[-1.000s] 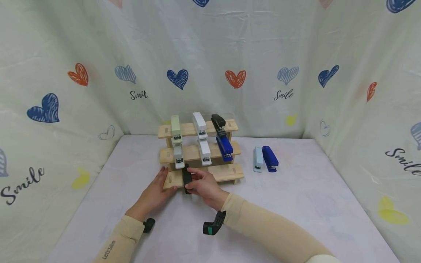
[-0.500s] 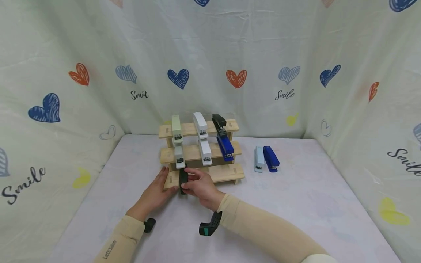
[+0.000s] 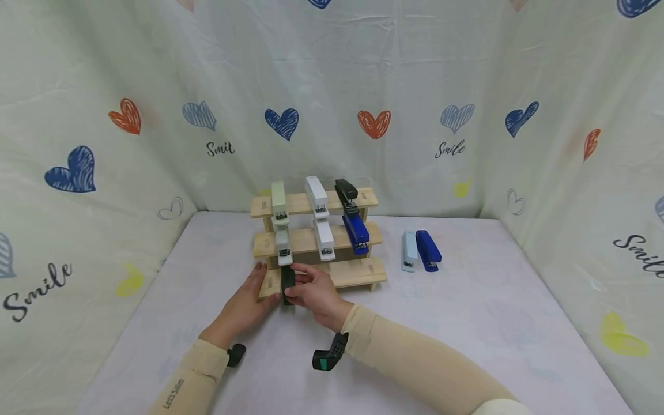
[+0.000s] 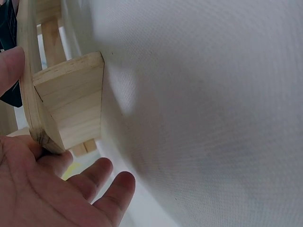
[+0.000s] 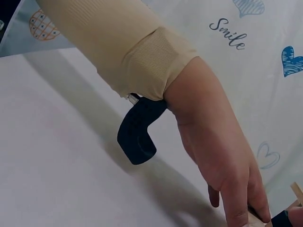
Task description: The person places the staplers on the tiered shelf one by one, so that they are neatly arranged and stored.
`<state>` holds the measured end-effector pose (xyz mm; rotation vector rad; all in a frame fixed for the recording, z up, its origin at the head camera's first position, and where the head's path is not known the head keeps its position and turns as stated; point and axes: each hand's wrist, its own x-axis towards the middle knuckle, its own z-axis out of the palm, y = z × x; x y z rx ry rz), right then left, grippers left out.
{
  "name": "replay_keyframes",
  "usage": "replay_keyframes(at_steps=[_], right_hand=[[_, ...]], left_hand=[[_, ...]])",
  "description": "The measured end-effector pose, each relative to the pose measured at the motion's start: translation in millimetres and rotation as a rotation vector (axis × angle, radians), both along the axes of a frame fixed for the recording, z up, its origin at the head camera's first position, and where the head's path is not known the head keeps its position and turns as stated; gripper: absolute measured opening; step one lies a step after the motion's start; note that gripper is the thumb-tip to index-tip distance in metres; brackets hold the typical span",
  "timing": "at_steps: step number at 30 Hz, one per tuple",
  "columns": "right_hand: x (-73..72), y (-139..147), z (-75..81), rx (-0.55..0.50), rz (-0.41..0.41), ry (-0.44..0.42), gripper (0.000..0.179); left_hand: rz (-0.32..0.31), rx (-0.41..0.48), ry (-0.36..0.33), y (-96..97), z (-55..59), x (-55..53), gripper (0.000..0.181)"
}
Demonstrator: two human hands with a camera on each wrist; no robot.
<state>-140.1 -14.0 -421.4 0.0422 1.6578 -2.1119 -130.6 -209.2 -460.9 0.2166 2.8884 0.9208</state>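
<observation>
A small three-tier wooden rack [image 3: 358, 273] stands on the table. My right hand [image 3: 319, 297] pinches a black stapler [image 3: 287, 286] between thumb and fingers, at the left part of the lowest shelf. The stapler's front end reaches past the shelf's front edge. Against that shelf's left end rests my left hand [image 3: 241, 308], thumb along the front edge. In the left wrist view, the fingers of the left hand [image 4: 61, 189] are spread and mostly straight beside the board end [image 4: 45, 127]. The right wrist view shows the right hand [image 5: 215, 137] reaching down, its fingertips partly cut off.
On the upper shelves sit a pale green stapler [image 3: 279, 202], a grey-white stapler [image 3: 283, 245], white staplers [image 3: 316, 196], a black stapler [image 3: 346, 193] and a blue stapler [image 3: 355, 231]. Right of the rack, a light blue stapler [image 3: 409, 251] and another blue stapler [image 3: 428, 251] lie on the table.
My right hand has shifted the black stapler leftward along the lowest shelf, and it now stands straighter, in line below the grey-white stapler. The left hand has stayed in place.
</observation>
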Motion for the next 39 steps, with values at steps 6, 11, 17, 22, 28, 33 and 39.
replay_keyframes(at_steps=[6,11,17,22,28,33,39], right_hand=[[-0.2,-0.7,-0.1,-0.01,0.0,0.008,0.063],[0.4,-0.9,-0.3,-0.015,0.003,0.004,0.065],[2.6,1.1,-1.2,0.002,0.0,0.023,0.065],[6.6,16.3,-1.6,0.043,0.045,0.055,0.065],[6.3,61.3,-2.0,0.121,0.179,0.087,0.063],[2.5,115.7,-2.7,0.227,0.189,0.102,0.058],[-9.7,186.6,0.9,0.37,0.052,0.126,0.054]], left_hand=[[-0.007,0.001,0.008,-0.4,-0.5,-0.3,0.086],[-0.004,0.005,0.009,-0.8,-0.6,-0.2,0.086],[-0.002,-0.001,0.005,-1.5,-1.1,0.3,0.086],[0.002,0.004,0.009,-0.9,-0.3,1.1,0.086],[0.008,0.003,0.01,1.3,2.7,2.5,0.084],[0.001,0.002,-0.004,2.2,4.6,2.4,0.084],[0.003,-0.012,-0.009,1.6,4.2,1.7,0.085]])
